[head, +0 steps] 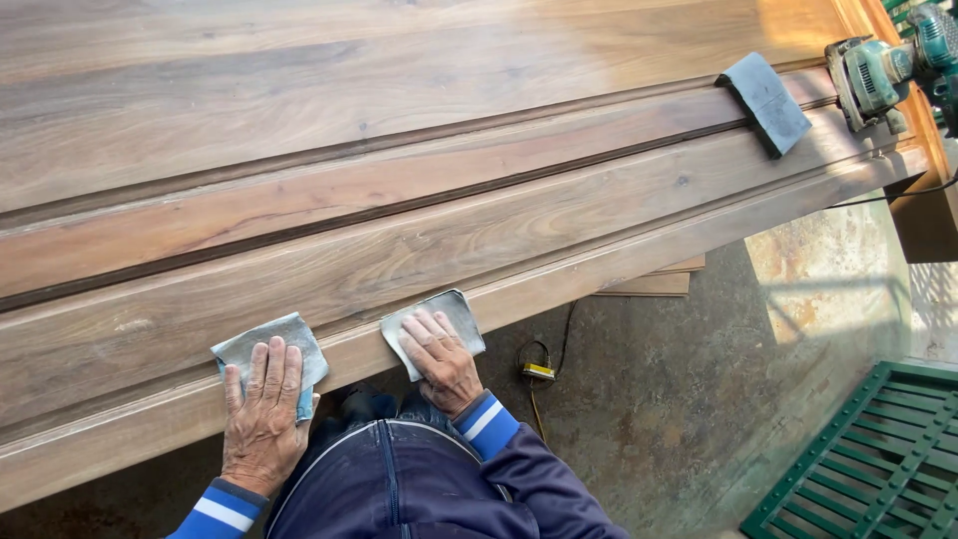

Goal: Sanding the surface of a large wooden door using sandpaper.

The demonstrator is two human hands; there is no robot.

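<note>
Both your hands are flat on the near moulded edge of the big wooden panel [419, 180]: left hand [261, 414] presses one grey sandpaper sheet [261, 344], right hand [439, 359] another sandpaper piece [439, 311], fingers spread and pinning, not gripping. Those sheets look thin, floppy and light, likely to slide or curl, so palm pressure over the middle holds them best.
</note>
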